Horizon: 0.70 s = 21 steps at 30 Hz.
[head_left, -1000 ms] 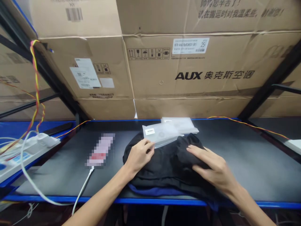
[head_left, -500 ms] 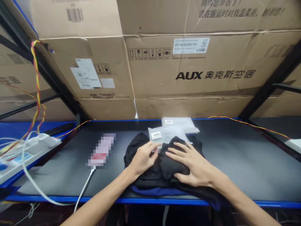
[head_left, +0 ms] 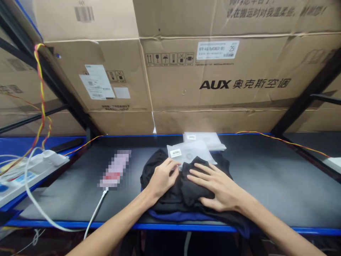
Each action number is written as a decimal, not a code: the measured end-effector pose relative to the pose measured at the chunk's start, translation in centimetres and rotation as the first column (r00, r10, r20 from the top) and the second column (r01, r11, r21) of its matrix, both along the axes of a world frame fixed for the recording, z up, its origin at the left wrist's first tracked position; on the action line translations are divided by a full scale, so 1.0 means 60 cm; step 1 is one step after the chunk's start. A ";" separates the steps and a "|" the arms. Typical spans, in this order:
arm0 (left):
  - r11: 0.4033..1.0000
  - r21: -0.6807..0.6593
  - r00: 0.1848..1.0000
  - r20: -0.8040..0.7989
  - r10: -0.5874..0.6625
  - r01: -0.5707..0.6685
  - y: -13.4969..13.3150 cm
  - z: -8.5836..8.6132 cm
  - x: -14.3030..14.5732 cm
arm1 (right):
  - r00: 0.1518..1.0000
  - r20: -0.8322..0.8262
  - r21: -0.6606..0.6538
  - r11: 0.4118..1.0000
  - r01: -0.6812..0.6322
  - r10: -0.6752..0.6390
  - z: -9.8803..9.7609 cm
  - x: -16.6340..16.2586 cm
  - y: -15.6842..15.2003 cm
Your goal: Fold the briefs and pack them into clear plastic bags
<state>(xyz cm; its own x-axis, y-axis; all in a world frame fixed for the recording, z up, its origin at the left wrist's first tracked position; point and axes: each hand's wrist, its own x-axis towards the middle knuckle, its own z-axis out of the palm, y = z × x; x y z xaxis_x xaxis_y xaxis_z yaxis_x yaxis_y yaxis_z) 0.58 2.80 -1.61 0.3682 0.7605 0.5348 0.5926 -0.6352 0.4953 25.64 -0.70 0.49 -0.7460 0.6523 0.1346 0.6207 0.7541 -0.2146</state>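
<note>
A soft black fabric bundle (head_left: 170,200) lies in the lower centre of the frame, crumpled into a wide, low heap, one fold bunched into a raised lump right of its middle. Dark blue fabric (head_left: 186,216) shows along its lower edge; whether both are one piece cannot be told. A flat, translucent whitish plastic bag (head_left: 196,149) lies on the bundle's far side, near the frame's centre, barcode label at its left, black folds partly covering its near edge.
</note>
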 end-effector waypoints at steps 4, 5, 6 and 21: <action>0.999 -0.033 0.999 0.018 0.037 -0.036 0.000 -0.003 0.000 | 1.000 0.013 -0.011 1.000 -0.010 0.010 0.001 -0.002 -0.001; 0.998 -0.038 0.999 0.020 0.045 -0.044 0.000 -0.003 0.000 | 1.000 0.016 -0.019 1.000 -0.009 0.009 0.001 -0.003 -0.001; 0.998 -0.041 0.998 0.022 0.054 -0.053 0.000 -0.004 0.000 | 1.000 0.016 -0.030 0.999 -0.010 0.010 0.002 -0.003 -0.001; 0.998 -0.061 1.000 -0.030 0.008 -0.010 -0.002 0.004 0.001 | 0.993 -0.060 -0.179 0.978 -0.111 0.102 0.024 0.004 0.025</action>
